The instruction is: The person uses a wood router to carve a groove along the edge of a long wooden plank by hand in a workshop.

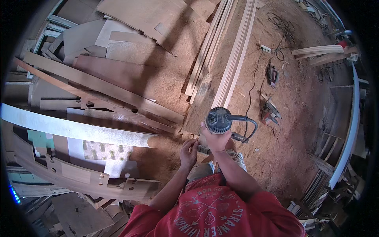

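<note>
My right hand [219, 141] is wrapped round the body of a trim router [219, 120], seen from above with its round black motor top and a thick black cord looping off to the right. The tool stands at the near end of a stack of long pale wood strips [233, 63]; its base and bit are hidden. Just left of it, my left hand [189, 153] has its fingers curled together beside the near end of the wooden bench board [197, 112]. Whatever those fingers pinch, if anything, is too small to make out.
More long strips [209, 51] lie along the left of the bench. Sawdust covers the ground. On the right are a corded power tool [272, 76], another tool [270, 111], a power strip [265, 48] and tangled cable [282, 23]. Boards and panels [106, 85] fill the left.
</note>
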Tool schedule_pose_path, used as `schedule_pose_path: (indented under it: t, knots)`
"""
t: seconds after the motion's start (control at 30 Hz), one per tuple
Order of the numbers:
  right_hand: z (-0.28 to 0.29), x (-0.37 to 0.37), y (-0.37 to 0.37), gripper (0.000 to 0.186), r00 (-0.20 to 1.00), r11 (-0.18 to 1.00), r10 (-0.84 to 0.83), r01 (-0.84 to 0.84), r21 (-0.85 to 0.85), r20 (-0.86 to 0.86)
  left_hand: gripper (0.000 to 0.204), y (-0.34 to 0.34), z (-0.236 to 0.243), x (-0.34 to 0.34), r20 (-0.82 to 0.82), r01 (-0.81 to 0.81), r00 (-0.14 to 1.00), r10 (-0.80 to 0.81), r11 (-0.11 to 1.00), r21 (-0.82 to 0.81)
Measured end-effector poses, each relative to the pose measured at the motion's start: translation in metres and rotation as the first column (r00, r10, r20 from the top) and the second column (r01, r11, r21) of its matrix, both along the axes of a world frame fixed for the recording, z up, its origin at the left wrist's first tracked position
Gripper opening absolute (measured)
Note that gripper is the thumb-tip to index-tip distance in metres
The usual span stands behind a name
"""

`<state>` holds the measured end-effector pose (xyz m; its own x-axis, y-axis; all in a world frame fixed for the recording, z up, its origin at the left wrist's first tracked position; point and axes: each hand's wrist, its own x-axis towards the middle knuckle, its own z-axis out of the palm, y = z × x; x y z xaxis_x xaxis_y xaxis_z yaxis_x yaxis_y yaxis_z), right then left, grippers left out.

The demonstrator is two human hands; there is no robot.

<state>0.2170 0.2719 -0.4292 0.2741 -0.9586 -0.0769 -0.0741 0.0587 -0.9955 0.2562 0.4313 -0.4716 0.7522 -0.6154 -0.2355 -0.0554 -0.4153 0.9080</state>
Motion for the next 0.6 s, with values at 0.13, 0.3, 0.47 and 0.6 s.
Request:
schedule_pose_path:
  t: [0.13, 0.3, 0.47, 0.6]
  knots:
    - [-0.014, -0.002, 0.004, 0.039, 0.999, 0.995, -0.007, 0.003, -0.099, -0.041, 0.024, 0.001, -0.002, 0.007, -0.024, 0.061, 0.998, -0.060, 0.997, 0.040]
    - [-0.029, -0.002, 0.006, 0.046, 0.999, 0.998, -0.017, 0.015, -0.053, -0.040, 0.025, 0.001, -0.001, 0.014, -0.060, 0.089, 0.995, -0.085, 0.994, 0.067]
    - [-0.034, -0.005, 0.005, 0.048, 0.997, 0.992, -0.011, 0.001, -0.122, -0.077, 0.027, 0.000, 0.003, 0.017, -0.111, 0.090, 0.991, -0.078, 0.991, 0.102]
    - [-0.084, -0.013, 0.004, 0.054, 0.990, 0.985, -0.009, -0.016, -0.171, -0.144, 0.026, -0.005, 0.004, 0.019, -0.096, 0.141, 0.987, -0.129, 0.982, 0.127]
